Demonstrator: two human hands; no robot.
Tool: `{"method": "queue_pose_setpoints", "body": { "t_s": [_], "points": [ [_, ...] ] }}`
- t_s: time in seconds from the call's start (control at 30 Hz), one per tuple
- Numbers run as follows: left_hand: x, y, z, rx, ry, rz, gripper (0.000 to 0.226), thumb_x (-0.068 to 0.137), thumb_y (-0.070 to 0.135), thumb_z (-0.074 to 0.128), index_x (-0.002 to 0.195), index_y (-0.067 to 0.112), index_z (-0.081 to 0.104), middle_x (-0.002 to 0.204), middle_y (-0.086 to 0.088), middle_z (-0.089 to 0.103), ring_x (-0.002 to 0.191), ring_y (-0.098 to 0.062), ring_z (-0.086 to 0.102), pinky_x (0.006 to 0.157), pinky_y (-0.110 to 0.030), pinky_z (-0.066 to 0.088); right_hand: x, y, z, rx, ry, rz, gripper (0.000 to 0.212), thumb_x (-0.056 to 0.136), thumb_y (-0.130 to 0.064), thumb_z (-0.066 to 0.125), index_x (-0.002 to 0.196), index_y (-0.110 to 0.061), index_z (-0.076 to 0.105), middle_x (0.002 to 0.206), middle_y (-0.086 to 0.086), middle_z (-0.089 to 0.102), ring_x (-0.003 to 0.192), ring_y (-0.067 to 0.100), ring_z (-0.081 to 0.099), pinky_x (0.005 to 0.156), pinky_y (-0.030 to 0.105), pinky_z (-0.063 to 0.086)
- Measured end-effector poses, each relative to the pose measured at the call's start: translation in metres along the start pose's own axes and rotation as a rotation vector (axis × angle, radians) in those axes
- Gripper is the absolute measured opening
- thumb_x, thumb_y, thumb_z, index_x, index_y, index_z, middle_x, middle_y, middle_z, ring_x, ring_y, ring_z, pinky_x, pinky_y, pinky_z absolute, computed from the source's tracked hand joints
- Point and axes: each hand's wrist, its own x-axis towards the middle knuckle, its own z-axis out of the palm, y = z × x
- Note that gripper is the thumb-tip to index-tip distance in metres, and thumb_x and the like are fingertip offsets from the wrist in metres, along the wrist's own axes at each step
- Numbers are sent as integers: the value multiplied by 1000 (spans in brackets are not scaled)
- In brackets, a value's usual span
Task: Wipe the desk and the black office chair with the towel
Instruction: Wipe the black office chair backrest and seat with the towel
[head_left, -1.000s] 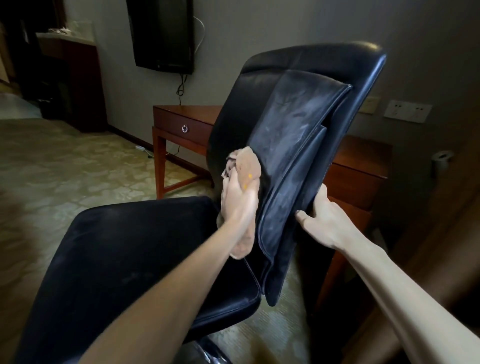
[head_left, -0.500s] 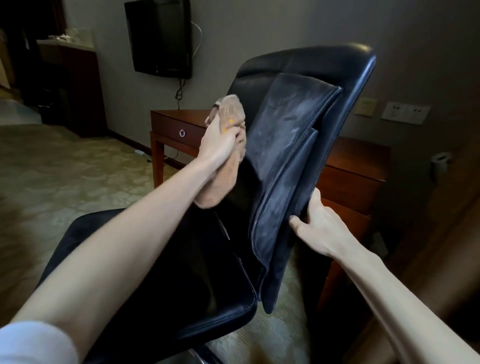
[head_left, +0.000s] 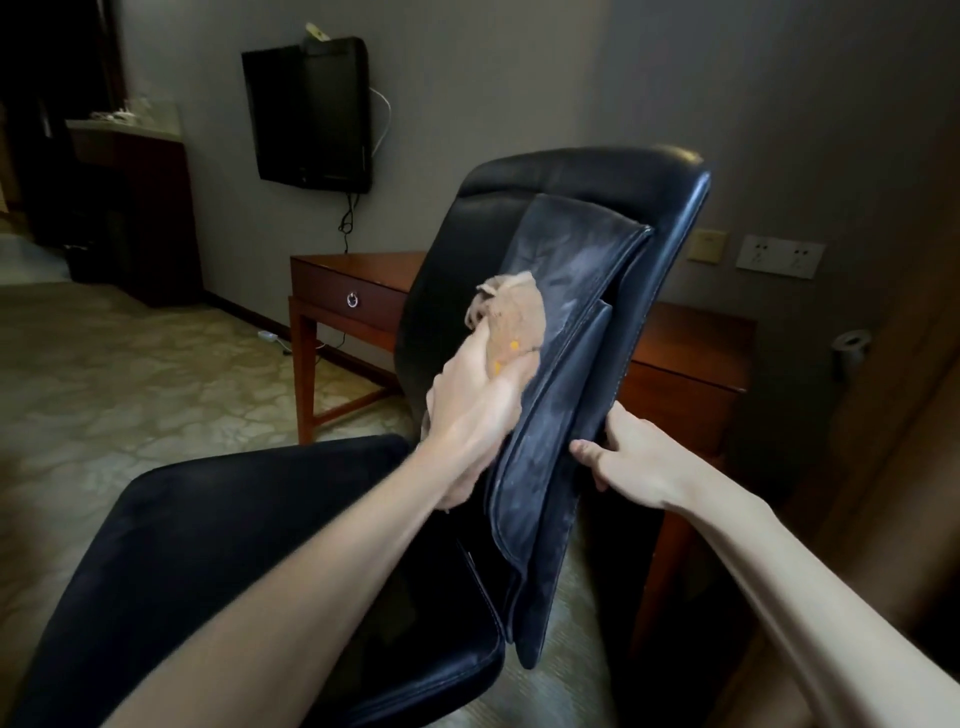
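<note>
1. Left hand (head_left: 475, 405) has dropped from the backrest's upper left onto its dusty pad, clenching the crumpled tan towel (head_left: 514, 317) against it.
2. Black leather office chair (head_left: 571, 171): pad looks dusty, wipe partial.
3. Right hand (head_left: 631, 462) grasps backrest edge.
4. Red-brown wooden desk (head_left: 691, 332) behind: wiped or not, can't tell.

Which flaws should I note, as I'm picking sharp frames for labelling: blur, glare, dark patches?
Head view: the left hand and towel are smeared by motion, the right hand gripping the edge of the chair is sharper; head view, the seat is nearly featureless black, with a sheen along the backrest top.
</note>
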Motion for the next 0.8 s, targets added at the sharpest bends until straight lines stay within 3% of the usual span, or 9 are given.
{"method": "queue_pose_setpoints", "body": {
  "t_s": [0.17, 0.27, 0.33, 0.47, 0.57, 0.7, 0.8],
  "points": [
    [-54, -8, -16, -38, -70, 176, 60, 85, 58, 54, 143, 45, 51, 130, 23, 65, 126, -6, 59, 110, -45, 45, -6, -7, 1, 15, 41, 4, 42, 102, -42, 54, 136, -21, 40, 110, 8, 70, 107, 29, 67, 94, 40, 51],
    [-35, -19, -38, -235, 83, 74, 60, 78, 52, 64, 135, 32, 63, 122, 13, 72, 118, -10, 66, 109, -46, 49, -9, -7, -6, 4, 23, -5, 45, 99, -45, 59, 137, -26, 44, 108, 0, 69, 112, 28, 67, 97, 40, 51],
    [-2, -21, -53, -285, 207, -54, 58, 79, 50, 63, 133, 29, 63, 121, 7, 72, 115, -16, 67, 107, -49, 51, -12, -9, -19, -15, 94, -28, 55, 92, -48, 69, 140, -31, 48, 119, -2, 70, 115, 26, 66, 100, 40, 51],
    [70, -22, -64, -167, 222, -101, 69, 70, 57, 58, 133, 29, 62, 125, 0, 70, 117, -26, 66, 108, -51, 48, -15, -25, -50, 88, 291, -75, 56, 89, -47, 73, 139, -32, 52, 105, -4, 71, 95, 19, 66, 87, 37, 52],
    [100, -4, -52, -46, 125, -102, 76, 72, 53, 53, 144, 29, 54, 139, -1, 64, 126, -28, 59, 113, -46, 42, -11, -35, -60, 64, 309, -52, 53, 95, -44, 64, 142, -28, 46, 120, -1, 66, 112, 28, 62, 95, 44, 50],
    [113, 16, -20, -10, 43, -64, 68, 69, 54, 54, 132, 30, 62, 124, -4, 70, 117, -34, 64, 107, -46, 46, -6, -37, -60, 48, 261, 1, 58, 99, -41, 56, 149, -25, 33, 132, 13, 63, 123, 37, 57, 102, 46, 47],
    [80, 24, 4, 135, 24, -15, 52, 91, 52, 49, 142, 41, 49, 130, -2, 68, 120, -36, 61, 106, -50, 45, -5, -35, -59, 26, 244, 12, 58, 100, -40, 52, 150, -21, 28, 132, 15, 63, 121, 38, 58, 101, 47, 47]
  ]
}}
